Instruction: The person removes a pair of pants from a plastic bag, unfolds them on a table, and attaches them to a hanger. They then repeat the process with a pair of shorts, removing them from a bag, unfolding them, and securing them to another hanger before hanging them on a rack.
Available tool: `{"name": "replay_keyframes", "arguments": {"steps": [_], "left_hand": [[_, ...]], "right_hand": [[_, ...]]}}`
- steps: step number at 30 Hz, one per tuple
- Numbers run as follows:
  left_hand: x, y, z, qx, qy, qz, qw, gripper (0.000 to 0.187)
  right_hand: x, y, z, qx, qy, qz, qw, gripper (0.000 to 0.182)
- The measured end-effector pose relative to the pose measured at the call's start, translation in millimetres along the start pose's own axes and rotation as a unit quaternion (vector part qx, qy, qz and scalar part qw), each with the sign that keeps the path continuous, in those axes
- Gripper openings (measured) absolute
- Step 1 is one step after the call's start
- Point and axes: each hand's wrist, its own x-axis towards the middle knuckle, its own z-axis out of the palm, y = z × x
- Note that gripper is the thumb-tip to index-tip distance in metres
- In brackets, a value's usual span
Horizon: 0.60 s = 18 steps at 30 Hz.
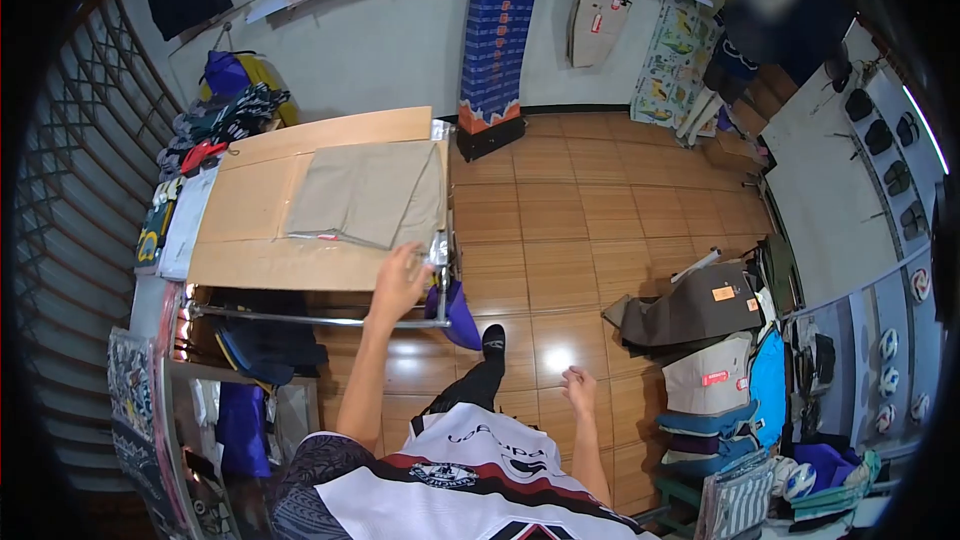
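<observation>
Folded beige trousers (370, 195) lie flat on a cardboard sheet (240, 230) that covers the table at left. My left hand (403, 280) reaches forward over the sheet's front right corner, just below the trousers' lower edge. Its fingers are stretched out and it holds nothing. Down at my right side, above the tiled floor, hangs my right hand (578, 390), empty, with the fingers loosely bent and somewhat apart. Beneath the table corner, near my left wrist, is a purple cloth (458, 318).
A metal rail (310, 317) runs along the table's front. Dark trousers (700, 308) and other folded clothes are stacked at right. A blue banner pillar (498, 30) rises behind the table. At back right is another person (780, 30). Shoes (878, 135) hang on the right wall.
</observation>
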Motion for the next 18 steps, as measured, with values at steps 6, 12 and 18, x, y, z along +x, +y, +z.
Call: {"name": "replay_keyframes", "arguments": {"steps": [6,12,18], "left_hand": [[76.8,-36.4,41.7,0.210,0.140,-0.131,0.959,0.066],[133.9,-15.8,77.3,0.218,0.047,-0.340,0.913,0.097],[148.7,-15.7,91.9,0.257,0.059,-0.364,0.893,0.101]], "right_hand": [[86.7,-108.9,35.4,-0.083,-0.064,-0.100,0.989,0.039],[159.4,-242.7,73.2,-0.167,-0.141,-0.195,0.956,0.042],[213.4,-359.0,150.3,-0.214,-0.224,-0.278,0.909,0.040]]}}
